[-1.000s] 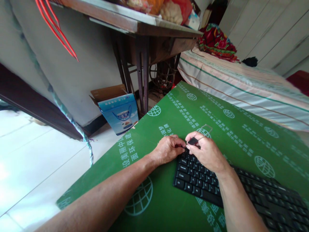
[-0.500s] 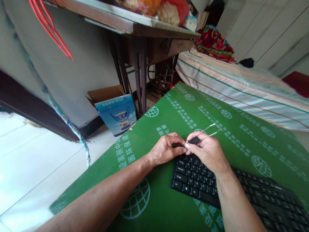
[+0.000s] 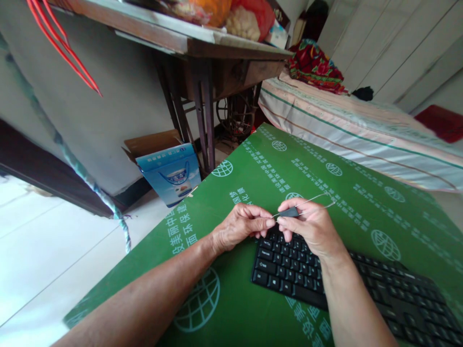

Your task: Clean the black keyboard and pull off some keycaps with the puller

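Observation:
A black keyboard lies on a green printed board. My right hand hovers over the keyboard's left end, pinching a small wire keycap puller with a dark grip; its wire loop points right. My left hand is curled beside it, thumb and fingertips meeting at the puller's left tip. Whether a keycap sits between those fingertips is hidden.
A blue carton stands on the white floor left of the board. Behind it is an old treadle table with bags on top. A striped bed runs along the board's far right side. A rope hangs at left.
Both hands have lifted slightly off the keyboard's corner. The puller has tipped from upright to nearly level. The view has shifted so the scene sits a bit further left.

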A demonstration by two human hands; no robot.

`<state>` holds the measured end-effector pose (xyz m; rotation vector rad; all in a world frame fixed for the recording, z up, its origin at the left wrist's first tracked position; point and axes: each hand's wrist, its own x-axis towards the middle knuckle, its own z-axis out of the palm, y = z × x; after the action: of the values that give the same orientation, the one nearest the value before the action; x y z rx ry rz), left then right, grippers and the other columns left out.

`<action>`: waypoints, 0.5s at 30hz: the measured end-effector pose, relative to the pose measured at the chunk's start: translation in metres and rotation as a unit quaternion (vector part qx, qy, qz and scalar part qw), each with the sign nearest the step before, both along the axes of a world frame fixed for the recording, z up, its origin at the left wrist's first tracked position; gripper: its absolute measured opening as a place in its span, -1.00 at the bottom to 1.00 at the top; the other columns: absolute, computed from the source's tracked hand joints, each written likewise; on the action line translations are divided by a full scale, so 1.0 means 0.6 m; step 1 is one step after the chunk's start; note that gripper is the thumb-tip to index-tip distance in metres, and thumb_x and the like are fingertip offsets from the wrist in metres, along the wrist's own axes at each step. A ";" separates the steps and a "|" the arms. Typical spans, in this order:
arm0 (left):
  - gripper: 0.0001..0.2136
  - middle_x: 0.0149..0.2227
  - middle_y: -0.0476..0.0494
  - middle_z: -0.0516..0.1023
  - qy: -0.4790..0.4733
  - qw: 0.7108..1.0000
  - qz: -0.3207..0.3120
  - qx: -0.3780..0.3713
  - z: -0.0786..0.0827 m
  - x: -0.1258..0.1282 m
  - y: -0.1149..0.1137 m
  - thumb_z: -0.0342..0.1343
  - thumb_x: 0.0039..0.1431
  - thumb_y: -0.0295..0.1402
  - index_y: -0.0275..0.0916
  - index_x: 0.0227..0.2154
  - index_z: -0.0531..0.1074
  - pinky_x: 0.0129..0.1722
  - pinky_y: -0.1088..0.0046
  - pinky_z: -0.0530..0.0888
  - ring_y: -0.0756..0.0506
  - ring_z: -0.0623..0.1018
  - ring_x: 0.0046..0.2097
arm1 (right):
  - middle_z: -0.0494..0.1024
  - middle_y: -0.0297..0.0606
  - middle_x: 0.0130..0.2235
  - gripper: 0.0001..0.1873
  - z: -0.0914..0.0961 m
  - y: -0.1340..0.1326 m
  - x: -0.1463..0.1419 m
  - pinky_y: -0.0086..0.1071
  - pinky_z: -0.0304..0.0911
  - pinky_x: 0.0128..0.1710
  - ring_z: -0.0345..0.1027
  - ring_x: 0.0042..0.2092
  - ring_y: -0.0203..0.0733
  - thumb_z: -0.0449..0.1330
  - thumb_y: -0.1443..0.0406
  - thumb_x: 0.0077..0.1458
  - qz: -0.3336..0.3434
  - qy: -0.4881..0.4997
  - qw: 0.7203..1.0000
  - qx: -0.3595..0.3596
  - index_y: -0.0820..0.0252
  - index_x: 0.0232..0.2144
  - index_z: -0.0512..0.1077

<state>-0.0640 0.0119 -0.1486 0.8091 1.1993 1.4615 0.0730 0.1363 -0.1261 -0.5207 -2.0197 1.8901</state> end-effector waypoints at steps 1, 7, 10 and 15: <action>-0.75 -0.65 0.03 0.41 0.005 1.000 -0.001 -0.002 0.001 0.000 -0.001 0.28 -0.09 -0.20 -0.34 -0.47 0.55 -0.57 0.57 0.22 0.11 0.32 -0.58 | 0.52 -0.40 -0.56 -0.73 -0.002 0.000 0.000 -0.46 0.25 -0.59 0.34 -0.63 -0.35 0.34 0.24 -0.10 0.002 0.001 1.000 -0.015 0.21 -0.31 0.42; -0.71 -0.68 0.04 0.35 0.034 0.999 0.003 -0.007 0.006 -0.002 -0.003 0.26 -0.07 -0.17 -0.35 -0.57 0.50 -0.58 0.55 0.17 0.10 0.26 -0.60 | 0.56 -0.33 -0.55 -0.70 -0.008 -0.001 -0.003 -0.38 0.36 -0.50 0.40 -0.61 -0.28 0.37 0.23 -0.13 -0.010 0.027 0.999 -0.043 0.22 -0.33 0.43; -0.71 -0.69 0.05 0.34 0.029 0.999 0.009 -0.009 0.006 -0.001 -0.003 0.25 -0.07 -0.18 -0.35 -0.60 0.47 -0.59 0.55 0.15 0.11 0.24 -0.61 | 0.57 -0.32 -0.55 -0.69 -0.010 -0.002 -0.004 -0.37 0.36 -0.53 0.41 -0.61 -0.26 0.37 0.22 -0.14 -0.015 0.029 0.998 -0.050 0.22 -0.34 0.42; -0.74 -0.71 0.06 0.33 0.014 1.000 0.012 -0.008 0.002 -0.001 0.000 0.25 -0.07 -0.22 -0.35 -0.60 0.46 -0.61 0.55 0.13 0.12 0.23 -0.63 | 0.57 -0.31 -0.54 -0.69 -0.017 -0.003 -0.006 -0.40 0.33 -0.57 0.42 -0.61 -0.25 0.37 0.24 -0.14 -0.019 0.036 0.997 -0.064 0.23 -0.34 0.42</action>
<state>-0.0647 0.0118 -0.1473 0.8100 1.2437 1.4623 0.0695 0.1346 -0.1364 -0.5119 -1.8396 1.9953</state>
